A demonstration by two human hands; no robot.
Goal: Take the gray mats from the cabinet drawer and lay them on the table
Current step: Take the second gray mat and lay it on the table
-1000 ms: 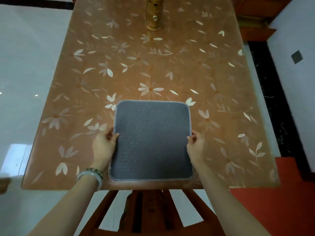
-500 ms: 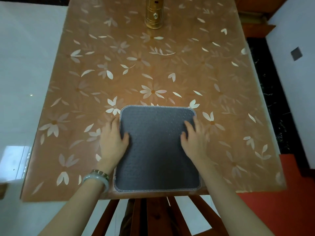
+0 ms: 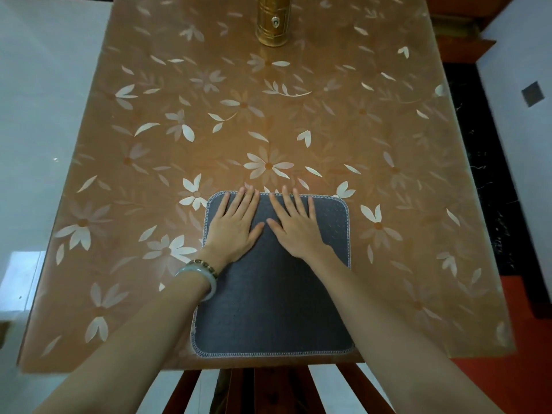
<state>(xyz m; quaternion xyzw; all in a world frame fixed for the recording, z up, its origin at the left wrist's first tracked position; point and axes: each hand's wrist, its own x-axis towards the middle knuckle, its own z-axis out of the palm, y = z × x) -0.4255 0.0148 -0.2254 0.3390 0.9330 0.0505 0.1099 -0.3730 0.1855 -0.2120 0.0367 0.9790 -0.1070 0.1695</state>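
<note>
You are pressing your left hand [image 3: 236,225] and right hand [image 3: 294,227], both spread flat, side by side on the mat [image 3: 271,309] lying under them on the table [image 3: 298,121].

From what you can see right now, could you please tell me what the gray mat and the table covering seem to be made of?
The gray mat looks like soft, matte woven or felted fabric: dull textured surface, pale stitched edging. The table covering looks like glossy plastic or vinyl printed with flowers: it shows sheen and reflects the gold object faintly. Both are judged by look only.
</note>
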